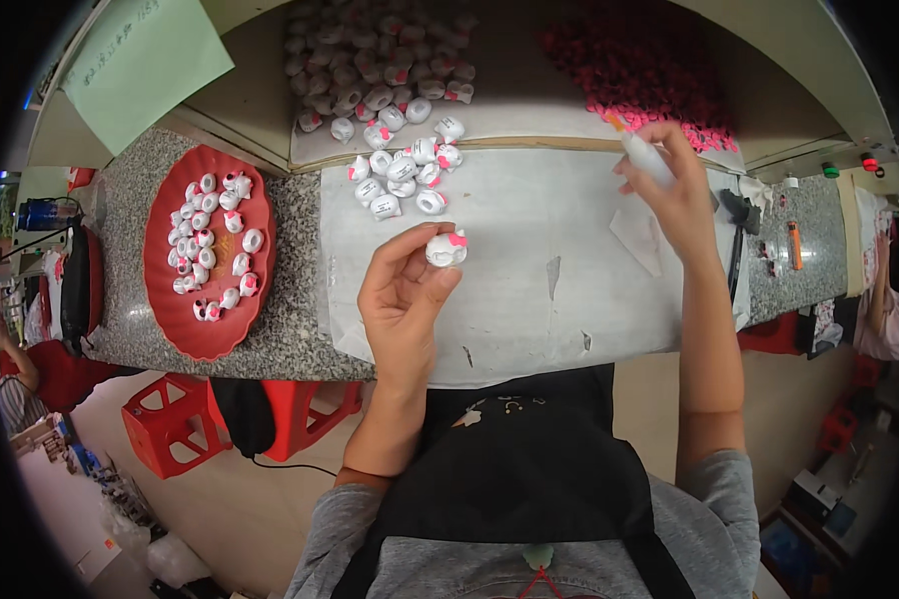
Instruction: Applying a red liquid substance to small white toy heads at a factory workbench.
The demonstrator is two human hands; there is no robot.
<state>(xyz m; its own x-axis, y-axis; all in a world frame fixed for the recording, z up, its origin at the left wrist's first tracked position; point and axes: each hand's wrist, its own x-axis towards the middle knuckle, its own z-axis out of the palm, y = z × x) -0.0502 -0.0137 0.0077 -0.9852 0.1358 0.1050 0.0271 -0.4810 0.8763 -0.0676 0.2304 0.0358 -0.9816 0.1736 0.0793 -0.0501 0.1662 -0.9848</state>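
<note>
Between the thumb and fingers of my left hand [402, 297] is a small white cat-head figure [446, 250] with a pink bow. My right hand [672, 190] grips a white squeeze bottle [647, 160] with an orange nozzle, tilted up and left near the pink pieces. Just beyond my left hand, several loose white cat heads [402, 168] lie on the white paper sheet [509, 309]. A large heap of similar heads [370, 60] fills the back left of the shelf. Many small bright pink pieces [659, 95] are piled at the back right.
A red oval tray [160, 290] with several finished-looking cat heads stands on the granite counter [305, 240] at left. Red plastic stools [165, 424] are under the counter's left side. An orange lighter-like object [795, 246] and dark scraps [739, 210] lie at right. Other people are at both edges.
</note>
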